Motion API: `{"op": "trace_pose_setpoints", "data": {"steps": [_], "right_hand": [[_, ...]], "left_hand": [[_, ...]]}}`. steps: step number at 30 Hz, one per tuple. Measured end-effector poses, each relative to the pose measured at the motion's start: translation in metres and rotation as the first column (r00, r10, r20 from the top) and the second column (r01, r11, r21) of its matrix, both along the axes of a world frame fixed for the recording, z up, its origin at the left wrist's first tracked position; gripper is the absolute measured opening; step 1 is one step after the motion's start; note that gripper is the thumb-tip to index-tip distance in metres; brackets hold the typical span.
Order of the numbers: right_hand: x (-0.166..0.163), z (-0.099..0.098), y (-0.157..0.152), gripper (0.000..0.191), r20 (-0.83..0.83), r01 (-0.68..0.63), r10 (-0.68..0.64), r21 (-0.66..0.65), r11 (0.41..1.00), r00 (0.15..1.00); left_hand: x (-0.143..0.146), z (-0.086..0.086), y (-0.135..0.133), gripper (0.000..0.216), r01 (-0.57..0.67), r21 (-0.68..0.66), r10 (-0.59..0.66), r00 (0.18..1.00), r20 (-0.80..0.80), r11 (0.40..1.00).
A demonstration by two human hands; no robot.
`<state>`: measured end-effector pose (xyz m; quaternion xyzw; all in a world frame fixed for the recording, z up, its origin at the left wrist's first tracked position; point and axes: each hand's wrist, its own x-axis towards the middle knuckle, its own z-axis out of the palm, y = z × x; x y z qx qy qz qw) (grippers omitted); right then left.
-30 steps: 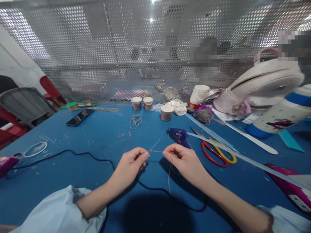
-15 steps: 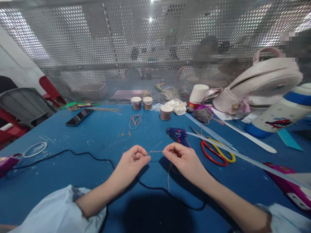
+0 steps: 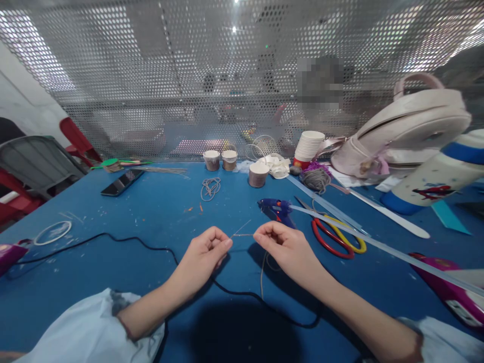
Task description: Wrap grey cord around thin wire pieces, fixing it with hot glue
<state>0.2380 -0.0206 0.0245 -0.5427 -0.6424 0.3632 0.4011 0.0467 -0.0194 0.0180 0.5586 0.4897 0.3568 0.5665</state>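
My left hand (image 3: 206,254) is closed in a pinch on a thin straight wire (image 3: 242,227), whose free end slants up to the right. A short taut length of grey yarn (image 3: 242,235) runs from those fingertips to my right hand (image 3: 285,247), which pinches it between thumb and fingers. More of the yarn trails below my right hand to the table. Just beyond that hand lies a blue glue gun (image 3: 278,205) with a long clear glue stick in its back. Scissors (image 3: 333,242) with red and yellow handles rest to its right.
The blue table (image 3: 124,282) carries a black cord (image 3: 242,292) crossing beneath my hands. Farther back are a phone (image 3: 123,182), small tubs (image 3: 258,174), a loose yarn coil (image 3: 210,189), a yarn ball (image 3: 316,180) and stacked paper cups (image 3: 310,146). A bottle (image 3: 431,176) and bag (image 3: 408,126) stand right.
Hardly anything differs. My left hand has shifted very slightly, and the wire's free end sits a touch farther left. Both pinches stay closed.
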Motion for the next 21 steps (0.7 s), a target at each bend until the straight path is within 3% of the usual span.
{"op": "trace_pose_setpoints", "data": {"steps": [12,21], "right_hand": [[-0.0009,-0.0010,-0.0008,0.019,0.000,-0.001,0.001,0.005,1.000,1.000],[-0.0032,-0.0008,-0.0010,0.018,0.000,-0.013,0.013,0.007,1.000,1.000]], "left_hand": [[0.0007,-0.0026,0.0021,0.027,0.049,-0.129,-0.028,0.987,0.160,0.990],[0.0029,-0.0023,0.0019,0.024,-0.061,-0.075,0.069,0.992,0.105,0.995]]}}
